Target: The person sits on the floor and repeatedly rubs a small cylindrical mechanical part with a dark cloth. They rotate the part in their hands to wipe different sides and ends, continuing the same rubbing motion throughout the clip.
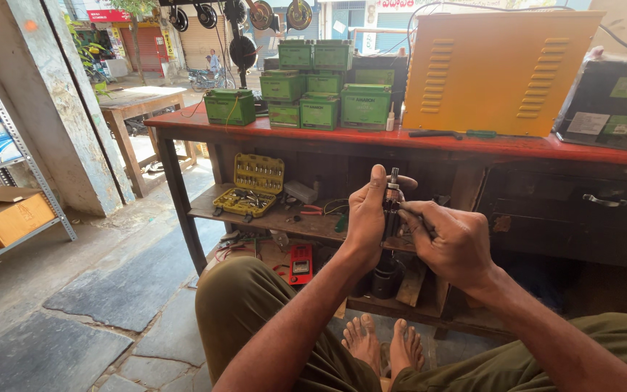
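Yellow socket set case (254, 185) lies open on the shelf, full of sockets; left hand (366, 218) closed around a dark metal tool (392, 207), right hand (453, 243) pinching it

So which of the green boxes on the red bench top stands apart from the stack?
The leftmost green box: it sits alone near the bench's left end, with a gap between it and the stacked green boxes to its right.

I see through one camera on the person's head. It looks down and forward, close over the knees, toward the red workbench (313, 134) near ahead.
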